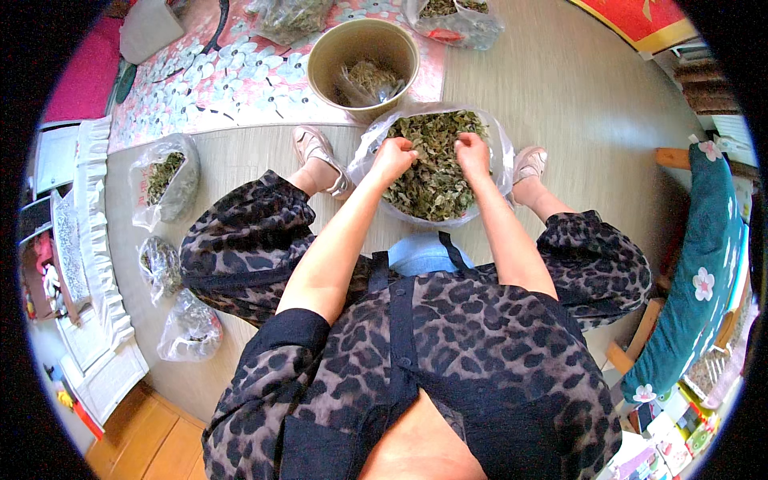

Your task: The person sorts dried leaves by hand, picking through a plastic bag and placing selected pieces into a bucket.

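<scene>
A wide plastic bag (504, 138) stands rolled wide on the floor between my feet, full of dried leaves (435, 174). My left hand (395, 157) is at the left part of the leaves, fingertips curled together; whether a leaf is pinched there cannot be made out. Over the right part is my right hand (473, 153), its fingers bent down at the leaves, the tips partly hidden. Just beyond the bag, a tan bucket (324, 90) holds a clear plastic bag with dry plant matter (372, 81).
Bags of dried leaves lie on the floor at left (183, 180), (159, 267) and beyond the bucket on a flowered mat (240, 78). Another leaf bag (474, 30) is at the mat's right edge. A green cushion (684, 270) on a wooden chair stands at right.
</scene>
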Motion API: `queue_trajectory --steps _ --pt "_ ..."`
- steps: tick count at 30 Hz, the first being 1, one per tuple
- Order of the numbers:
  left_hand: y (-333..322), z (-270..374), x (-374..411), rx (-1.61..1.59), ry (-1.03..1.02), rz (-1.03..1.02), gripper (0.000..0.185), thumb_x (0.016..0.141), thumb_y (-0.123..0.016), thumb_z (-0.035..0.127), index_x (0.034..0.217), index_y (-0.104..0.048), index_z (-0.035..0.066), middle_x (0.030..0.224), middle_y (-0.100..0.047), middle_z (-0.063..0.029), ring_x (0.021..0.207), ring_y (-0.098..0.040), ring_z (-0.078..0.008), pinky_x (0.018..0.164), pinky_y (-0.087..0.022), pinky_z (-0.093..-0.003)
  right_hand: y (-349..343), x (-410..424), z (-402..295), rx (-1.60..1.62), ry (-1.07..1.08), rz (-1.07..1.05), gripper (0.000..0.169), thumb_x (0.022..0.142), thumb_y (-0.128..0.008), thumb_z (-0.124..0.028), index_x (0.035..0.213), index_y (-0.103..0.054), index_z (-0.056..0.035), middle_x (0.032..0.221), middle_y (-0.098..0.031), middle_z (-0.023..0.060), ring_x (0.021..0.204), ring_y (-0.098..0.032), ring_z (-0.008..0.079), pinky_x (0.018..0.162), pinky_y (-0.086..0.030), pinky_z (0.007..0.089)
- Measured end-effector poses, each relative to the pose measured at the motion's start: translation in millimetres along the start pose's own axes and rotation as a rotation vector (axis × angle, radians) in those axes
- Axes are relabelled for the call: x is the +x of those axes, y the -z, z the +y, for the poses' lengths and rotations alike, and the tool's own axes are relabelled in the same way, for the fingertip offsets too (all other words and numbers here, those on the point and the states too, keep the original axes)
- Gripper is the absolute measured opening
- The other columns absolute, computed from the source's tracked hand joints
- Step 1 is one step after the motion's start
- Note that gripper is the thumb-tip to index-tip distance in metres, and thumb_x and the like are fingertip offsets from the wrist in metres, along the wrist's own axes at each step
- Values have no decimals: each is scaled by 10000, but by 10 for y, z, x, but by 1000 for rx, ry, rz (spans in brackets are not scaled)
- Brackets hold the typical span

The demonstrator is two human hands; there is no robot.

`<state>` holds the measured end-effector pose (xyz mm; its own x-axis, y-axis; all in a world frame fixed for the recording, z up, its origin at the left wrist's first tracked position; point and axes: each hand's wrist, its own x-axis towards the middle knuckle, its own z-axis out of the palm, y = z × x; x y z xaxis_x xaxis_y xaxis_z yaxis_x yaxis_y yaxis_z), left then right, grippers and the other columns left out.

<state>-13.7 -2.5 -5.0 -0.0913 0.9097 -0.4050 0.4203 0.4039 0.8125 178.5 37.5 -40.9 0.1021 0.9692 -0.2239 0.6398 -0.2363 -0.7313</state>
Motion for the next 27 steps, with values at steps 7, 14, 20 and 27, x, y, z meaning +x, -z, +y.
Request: queue_trajectory --steps 7,14,20,27 --pt "89 185 57 -295 2 -12 682 764 -626 153 1329 -266 20 1301 -381 -182 966 -553 -205 775 -461 -307 -72 609 243 -217 -119 -122 610 698 -654 -284 1192 -436 1 1172 -493 224 1081 -481 350 914 -385 402" --pt "144 270 111 -565 178 -70 756 803 -589 299 1381 -148 93 1381 -271 -152 1163 -396 -254 873 -381 -404 -413 663 204 -134 -224 -327 738 597 -668 -209 1255 -381 -35 1168 -513 188 1105 -477 318 929 -370 359" --pt "112 231 165 -561 76 -2 690 814 -585 283 1348 -230 25 1311 -374 -153 1143 -423 -236 934 -342 -364 -486 305 -46 -31 232 -376 559 594 -549 -85 1149 -492 -46 1124 -536 193 1056 -505 317 896 -403 365" --pt "128 -47 275 -265 -47 82 431 810 -571 180 1175 -481 -31 1082 -572 -117 970 -531 -169 841 -411 -281 -272 -516 -820 -592 487 -544 563 652 -571 -97 1200 -460 -162 1062 -481 119 1051 -445 298 904 -327 500"
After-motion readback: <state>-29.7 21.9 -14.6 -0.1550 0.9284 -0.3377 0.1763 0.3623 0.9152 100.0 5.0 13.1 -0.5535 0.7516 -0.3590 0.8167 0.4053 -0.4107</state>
